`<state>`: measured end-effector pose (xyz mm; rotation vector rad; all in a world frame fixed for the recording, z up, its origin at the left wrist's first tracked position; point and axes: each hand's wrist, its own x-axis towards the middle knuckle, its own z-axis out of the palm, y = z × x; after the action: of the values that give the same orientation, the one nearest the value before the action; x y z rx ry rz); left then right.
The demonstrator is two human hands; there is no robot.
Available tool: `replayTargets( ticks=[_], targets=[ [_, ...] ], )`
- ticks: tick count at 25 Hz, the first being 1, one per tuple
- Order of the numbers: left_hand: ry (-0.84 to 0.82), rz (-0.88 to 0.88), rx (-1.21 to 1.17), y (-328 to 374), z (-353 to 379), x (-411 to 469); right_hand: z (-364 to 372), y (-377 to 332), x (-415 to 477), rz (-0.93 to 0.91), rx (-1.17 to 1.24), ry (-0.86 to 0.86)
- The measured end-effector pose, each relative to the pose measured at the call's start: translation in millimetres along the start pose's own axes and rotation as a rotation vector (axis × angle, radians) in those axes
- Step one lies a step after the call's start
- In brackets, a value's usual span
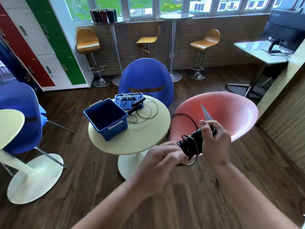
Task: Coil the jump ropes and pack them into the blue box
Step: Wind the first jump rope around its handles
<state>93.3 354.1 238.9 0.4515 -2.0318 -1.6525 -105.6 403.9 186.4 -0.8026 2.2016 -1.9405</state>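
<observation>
Blue box (113, 131): moulded plastic, smooth, mild gloss; grey clips look plastic too. Lid (120, 97): same blue plastic, ribbed face. Jump rope (137, 103) on table: matt black ribbed handles, thin glossy cord. Second jump rope (192, 142): same black grips, shiny cord wound round them. Table (145, 134): cream top, smooth, satin sheen. Pink chair (231, 113) and blue chair (146, 75): smooth plastic shells, soft gloss. Floor (92, 171): dark wood-grain planks, low sheen. Bar stools (204, 40): bent-wood seats, polished metal posts.
</observation>
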Motion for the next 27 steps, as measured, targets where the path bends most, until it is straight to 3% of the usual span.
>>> replayTargets(
  ticks=[5, 8, 11, 16, 18, 22, 27],
  targets=[
    [0.099, -0.174, -0.567, -3.2, -12.9, 1.5, -9.6, -7.9, 4.1, -0.021, 0.006, -0.037],
    [0.11, -0.192, -0.724, -5.2, -9.1, 3.2, -13.2, -8.3, 1.8, -0.014, 0.008, -0.053],
    [0.059, -0.124, -0.44, -3.6, -17.3, 9.2, -14.2, -3.1, -5.9, -0.002, -0.005, -0.083],
    [-0.058, 0.241, 0.674, -1.0, -50.9, 19.2, -23.3, 3.5, -4.5, 0.068, 0.084, 0.003],
    [-0.051, 0.364, 0.908, -6.4, -61.0, 20.5, -28.2, 3.2, -2.3, 0.139, 0.196, 0.07],
    [-0.055, 0.461, 1.058, -22.3, -60.3, 14.9, -34.0, 5.7, 1.7, 0.28, 0.415, 0.123],
    [-0.033, 0.399, 1.048, -28.3, -41.3, 11.1, -28.4, -0.9, -3.0, 0.309, 0.497, 0.111]
  ],
)
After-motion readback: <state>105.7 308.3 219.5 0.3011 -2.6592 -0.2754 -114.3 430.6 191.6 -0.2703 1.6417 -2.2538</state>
